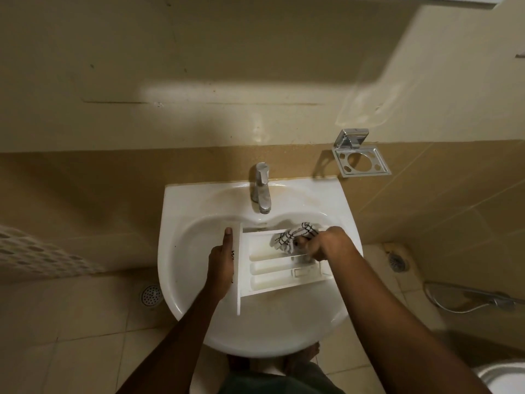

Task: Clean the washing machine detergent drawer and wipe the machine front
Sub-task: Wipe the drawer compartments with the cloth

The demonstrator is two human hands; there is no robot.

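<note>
Head view, looking straight down: the right grip (pixel 326 243), a bare hand, is closed round a bunched cloth (pixel 294 237), white with thin black check lines. It presses the cloth into the drawer (pixel 272 270) at the tray's 1 o'clock corner. The knuckles face up and the fingertips are buried in the cloth. The left grip (pixel 221 265), also a bare hand, holds the drawer's front panel on the 9 o'clock side. Its thumb lies straight along the panel's upper face, pointing to 12 o'clock, and the other fingers are hidden behind the panel.

The drawer is white plastic with long compartments running from 9 to 3 o'clock. It sits inside the sink (pixel 176 223), slightly skewed, with its panel standing on edge. Whether it rests on the basin floor cannot be told.

A chrome tap (pixel 262 189) stands on the sink's rim at 12 o'clock, its spout over the basin just beyond the drawer. At 1 o'clock from the tap, a chrome holder (pixel 360 162) with round openings is fixed to the tan wall.

On the tiled floor (pixel 85 336), a drain (pixel 152 295) lies at the sink's 8 o'clock and a second drain (pixel 399 261) at its 3 o'clock. Further out at 3 o'clock is a chrome sprayer (pixel 504 303) with its hose. Bare toes (pixel 301 355) show under the sink at 6 o'clock.
</note>
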